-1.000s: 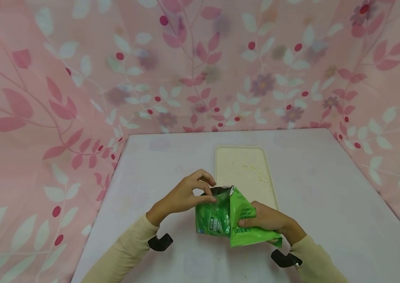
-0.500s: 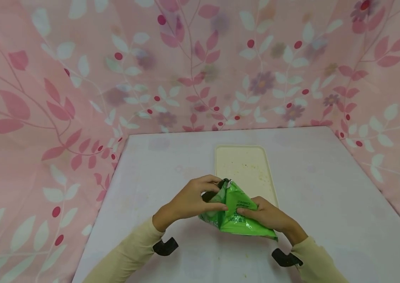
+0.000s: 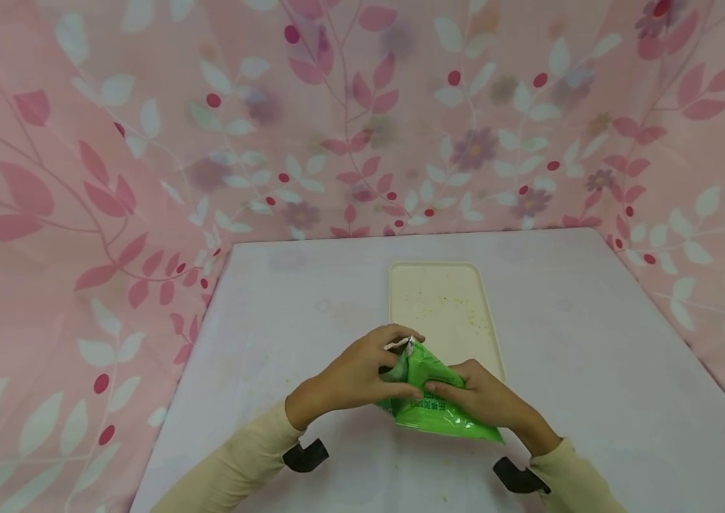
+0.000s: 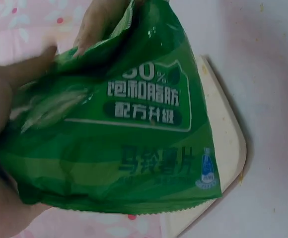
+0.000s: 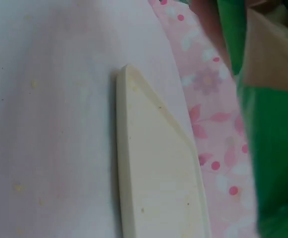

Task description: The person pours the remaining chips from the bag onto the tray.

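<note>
A green bag of potato chips [image 3: 442, 402] is held tilted over the table between both hands. Its mouth faces up and left, with a torn silvery edge at the top. My right hand [image 3: 493, 399] grips the bag's right side, thumb across the printed front. On the other side, my left hand [image 3: 356, 374] holds the bag at its mouth, thumb on the near side and bent fingers over the far edge. The left wrist view shows the printed chip bag [image 4: 159, 158] close up, its serrated seam at the bottom. What is inside the bag is hidden.
A cream rectangular tray [image 3: 439, 292] with scattered crumbs lies on the white table [image 3: 298, 299] beyond the hands. In the right wrist view, the tray's raised rim [image 5: 123, 148] shows, and crumbs dot the table. A pink floral curtain [image 3: 362, 128] surrounds the table.
The bag has turned so its right side faces forward more. My left hand has moved right and slightly down, closing onto the mouth; my right hand still grips the bag.
</note>
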`<action>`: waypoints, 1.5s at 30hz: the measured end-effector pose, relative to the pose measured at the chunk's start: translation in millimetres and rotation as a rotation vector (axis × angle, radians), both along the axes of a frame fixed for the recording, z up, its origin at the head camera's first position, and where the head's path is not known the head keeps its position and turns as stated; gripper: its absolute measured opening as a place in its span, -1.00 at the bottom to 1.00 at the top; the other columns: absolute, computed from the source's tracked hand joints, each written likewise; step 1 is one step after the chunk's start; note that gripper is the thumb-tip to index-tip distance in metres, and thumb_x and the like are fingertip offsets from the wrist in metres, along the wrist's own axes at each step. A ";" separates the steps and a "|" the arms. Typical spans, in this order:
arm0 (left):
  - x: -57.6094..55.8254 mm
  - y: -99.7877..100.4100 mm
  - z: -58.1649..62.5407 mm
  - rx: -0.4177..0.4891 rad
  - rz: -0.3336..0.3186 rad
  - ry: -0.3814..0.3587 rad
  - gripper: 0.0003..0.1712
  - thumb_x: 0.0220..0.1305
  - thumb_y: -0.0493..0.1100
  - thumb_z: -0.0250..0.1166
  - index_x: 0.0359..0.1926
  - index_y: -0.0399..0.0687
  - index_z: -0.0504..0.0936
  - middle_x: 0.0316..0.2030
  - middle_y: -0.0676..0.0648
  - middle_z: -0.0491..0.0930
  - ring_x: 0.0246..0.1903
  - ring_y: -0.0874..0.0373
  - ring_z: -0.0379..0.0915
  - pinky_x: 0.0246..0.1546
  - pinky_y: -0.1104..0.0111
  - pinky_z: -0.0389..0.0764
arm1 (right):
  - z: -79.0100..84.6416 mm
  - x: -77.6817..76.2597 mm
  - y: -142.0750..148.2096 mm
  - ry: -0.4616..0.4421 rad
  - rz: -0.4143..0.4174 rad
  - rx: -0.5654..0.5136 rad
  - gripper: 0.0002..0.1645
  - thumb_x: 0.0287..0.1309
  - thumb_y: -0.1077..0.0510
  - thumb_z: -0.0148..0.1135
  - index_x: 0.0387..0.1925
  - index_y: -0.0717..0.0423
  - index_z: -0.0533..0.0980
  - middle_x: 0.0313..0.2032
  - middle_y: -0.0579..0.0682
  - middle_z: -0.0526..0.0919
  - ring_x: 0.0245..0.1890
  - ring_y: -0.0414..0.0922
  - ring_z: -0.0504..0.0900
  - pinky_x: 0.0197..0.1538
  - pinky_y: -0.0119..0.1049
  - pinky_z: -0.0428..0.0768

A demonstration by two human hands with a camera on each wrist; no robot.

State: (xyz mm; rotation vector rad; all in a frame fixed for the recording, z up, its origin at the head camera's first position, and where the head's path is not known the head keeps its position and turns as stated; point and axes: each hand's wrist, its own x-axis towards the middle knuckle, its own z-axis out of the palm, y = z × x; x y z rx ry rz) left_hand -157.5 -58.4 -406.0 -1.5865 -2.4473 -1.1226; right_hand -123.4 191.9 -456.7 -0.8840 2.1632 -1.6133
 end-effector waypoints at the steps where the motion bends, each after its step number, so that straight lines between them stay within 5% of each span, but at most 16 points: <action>1: 0.7 0.9 -0.3 -0.002 0.009 0.018 -0.71 0.07 -0.02 0.52 -0.60 -0.08 0.69 0.17 -0.03 0.43 0.20 0.20 0.30 0.14 0.36 0.41 | -0.3 0.3 -0.5 -0.001 0.005 -0.005 -0.78 0.40 0.23 0.09 -0.26 0.09 0.66 -0.56 -0.08 0.63 -0.64 -0.27 0.54 -0.54 -0.32 0.56; 11: 2.5 7.0 -4.5 0.075 0.024 0.228 -0.69 0.11 0.06 0.46 -0.60 -0.03 0.74 0.03 0.01 0.48 0.04 0.18 0.38 0.08 0.45 0.41 | 0.0 10.2 -13.1 0.084 -0.126 -0.007 -0.91 0.05 0.25 0.46 -0.36 0.09 0.69 -0.60 -0.12 0.65 -0.67 -0.36 0.47 -0.59 -0.35 0.51; 16: 2.2 7.2 -4.9 0.134 -0.037 0.215 -0.78 0.10 -0.02 0.49 -0.54 -0.02 0.74 0.05 -0.04 0.48 0.06 0.13 0.41 0.07 0.51 0.42 | 11.6 12.7 -18.2 0.193 -0.138 -0.035 -0.86 0.10 0.38 0.35 -0.50 0.15 0.69 -0.69 -0.19 0.53 -0.67 -0.45 0.32 -0.59 -0.43 0.43; 21: 2.5 7.3 -4.5 0.136 -0.051 0.215 -0.81 0.11 -0.08 0.49 -0.57 0.01 0.72 0.03 -0.01 0.50 0.06 0.16 0.37 0.09 0.46 0.40 | 22.8 17.9 -22.3 0.179 -0.124 -0.040 -0.94 0.06 0.31 0.42 -0.45 0.13 0.68 -0.64 -0.20 0.60 -0.67 -0.41 0.46 -0.62 -0.41 0.48; 27: 2.8 9.7 -6.7 0.179 -0.049 0.248 -0.88 0.09 -0.11 0.49 -0.39 -0.05 0.78 -0.29 0.09 0.65 -0.19 0.34 0.51 0.12 0.34 0.45 | 18.4 14.4 -21.1 0.259 -0.141 -0.112 -0.91 0.01 0.44 0.39 -0.43 0.24 0.72 -0.63 -0.07 0.67 -0.69 -0.39 0.51 -0.63 -0.41 0.51; 31: 3.4 8.9 -8.4 0.234 -0.045 0.170 -0.84 0.05 -0.17 0.52 -0.33 -0.05 0.73 -0.34 0.07 0.70 -0.24 0.39 0.59 -0.04 0.48 0.53 | 18.0 13.6 -19.3 0.249 -0.117 -0.129 -0.87 0.03 0.48 0.35 -0.40 0.28 0.72 -0.61 -0.03 0.69 -0.67 -0.41 0.49 -0.62 -0.45 0.49; 36: 3.6 7.3 -9.8 0.236 -0.013 0.016 -0.49 0.01 -0.21 0.55 -0.10 -0.10 0.43 -0.36 0.04 0.71 -0.29 0.41 0.61 -0.24 0.57 0.56 | 18.7 13.6 -18.7 0.269 -0.111 -0.125 -0.88 0.01 0.49 0.36 -0.42 0.28 0.72 -0.67 -0.03 0.65 -0.68 -0.46 0.41 -0.63 -0.50 0.44; 38: 3.6 8.1 -9.9 0.224 -0.010 -0.003 -0.46 0.02 -0.19 0.54 -0.01 -0.11 0.46 -0.35 0.05 0.72 -0.30 0.43 0.60 -0.26 0.58 0.56 | 14.8 12.3 -18.5 0.280 -0.110 -0.121 -0.87 0.01 0.49 0.35 -0.41 0.29 0.72 -0.65 -0.03 0.66 -0.68 -0.44 0.44 -0.63 -0.48 0.46; 45: 4.1 10.6 -9.7 0.265 -0.012 0.029 -0.95 0.14 -0.29 0.45 -0.34 -0.13 0.74 -0.40 0.06 0.71 -0.43 0.48 0.54 -0.42 0.65 0.52 | -8.9 5.7 -12.8 0.159 -0.083 -0.023 -0.87 0.08 0.21 0.44 -0.28 0.12 0.73 -0.54 -0.18 0.70 -0.68 -0.40 0.49 -0.65 -0.43 0.46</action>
